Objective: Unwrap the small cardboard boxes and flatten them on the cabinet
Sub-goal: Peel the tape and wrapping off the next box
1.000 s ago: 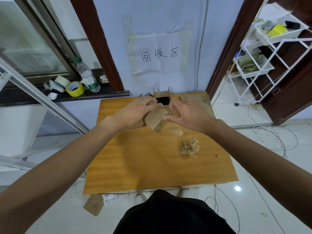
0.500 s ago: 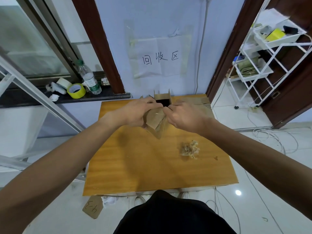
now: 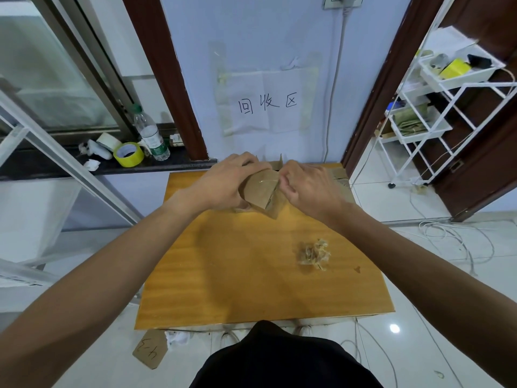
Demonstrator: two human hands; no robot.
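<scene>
The small brown cardboard box [image 3: 261, 191] is held above the orange wooden tabletop [image 3: 251, 289], between the two hands. The left hand [image 3: 223, 183] grips its left side, fingers [image 3: 244, 160] curled over the top. The right hand [image 3: 310, 189] has its fingers curled, pinching at the upper right edge of the box; whether they hold tape or cardboard cannot be told. A glossy strip of clear tape [image 3: 264, 181] crosses the near face.

Expect a light, thin-walled box: stiff along the folds, easily crushed, slippery where taped. Grip bare cardboard at the corners.

Beyond the fingers, a white paper sign [image 3: 267, 119] on the wall reads "回收区". Nearer than the fingers, to the right, lies a crumpled wad of tape [image 3: 313, 254].
</scene>
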